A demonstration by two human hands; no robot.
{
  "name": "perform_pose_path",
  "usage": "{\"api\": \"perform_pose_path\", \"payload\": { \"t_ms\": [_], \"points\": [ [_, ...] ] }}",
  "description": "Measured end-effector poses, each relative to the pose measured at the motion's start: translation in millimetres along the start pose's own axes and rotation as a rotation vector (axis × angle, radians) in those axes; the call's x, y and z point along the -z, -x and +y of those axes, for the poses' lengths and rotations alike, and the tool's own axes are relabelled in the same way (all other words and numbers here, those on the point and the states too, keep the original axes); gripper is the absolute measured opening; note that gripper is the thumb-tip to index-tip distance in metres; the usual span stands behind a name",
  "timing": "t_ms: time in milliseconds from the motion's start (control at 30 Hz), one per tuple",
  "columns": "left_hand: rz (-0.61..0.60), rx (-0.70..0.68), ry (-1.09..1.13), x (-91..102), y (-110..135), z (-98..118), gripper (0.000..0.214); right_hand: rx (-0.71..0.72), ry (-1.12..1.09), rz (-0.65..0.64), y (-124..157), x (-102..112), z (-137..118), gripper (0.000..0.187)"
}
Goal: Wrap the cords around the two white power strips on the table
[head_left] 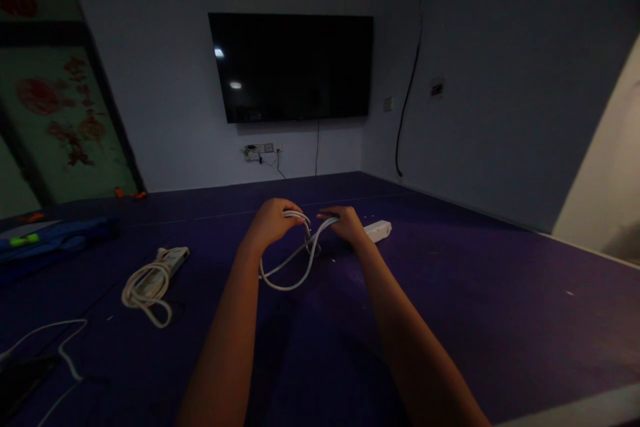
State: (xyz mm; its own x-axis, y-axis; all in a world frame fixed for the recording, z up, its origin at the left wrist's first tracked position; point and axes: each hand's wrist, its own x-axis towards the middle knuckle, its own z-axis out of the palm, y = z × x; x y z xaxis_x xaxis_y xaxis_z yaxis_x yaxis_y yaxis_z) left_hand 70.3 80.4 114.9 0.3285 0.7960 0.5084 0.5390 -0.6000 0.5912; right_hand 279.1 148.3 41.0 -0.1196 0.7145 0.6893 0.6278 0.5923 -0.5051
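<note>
In the middle of the frame, the left hand (273, 221) is closed around some loops of a white cord (290, 273). The right hand (345, 223), fingers curled, grips the same cord just beside its power strip (377, 230), which lies on the purple floor (475, 293). One loop hangs down between the hands. The work seems to be the coiling of the cord. Another loop would need the right hand to pass slack to the left. A second, already coiled strip (155, 277) lies at the lower left.

Two hands (273, 223) (346, 225), two power strips (379, 231) (173, 259), each with one cord (286, 275), one TV (293, 67), one wall socket (263, 149), one loose cable (63, 340) lower left.
</note>
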Motion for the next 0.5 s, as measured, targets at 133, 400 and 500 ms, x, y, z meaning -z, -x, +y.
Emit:
{"api": "perform_pose_path", "payload": {
  "t_ms": [133,400,500],
  "points": [
    [-0.067,0.040,0.199,-0.8,-0.5,-0.6,0.017,0.018,-0.148,-0.031,-3.1,3.1,-10.1,0.026],
    [0.115,0.227,0.315,-7.2,0.2,-7.2,0.025,-0.099,-0.476,-0.425,-1.8,9.0,-39.1,0.044],
    [0.154,0.245,0.335,-11.3,-2.4,-13.5,0.026,-0.156,-0.500,-0.472,-1.3,7.2,-47.5,0.037]
  ]
}}
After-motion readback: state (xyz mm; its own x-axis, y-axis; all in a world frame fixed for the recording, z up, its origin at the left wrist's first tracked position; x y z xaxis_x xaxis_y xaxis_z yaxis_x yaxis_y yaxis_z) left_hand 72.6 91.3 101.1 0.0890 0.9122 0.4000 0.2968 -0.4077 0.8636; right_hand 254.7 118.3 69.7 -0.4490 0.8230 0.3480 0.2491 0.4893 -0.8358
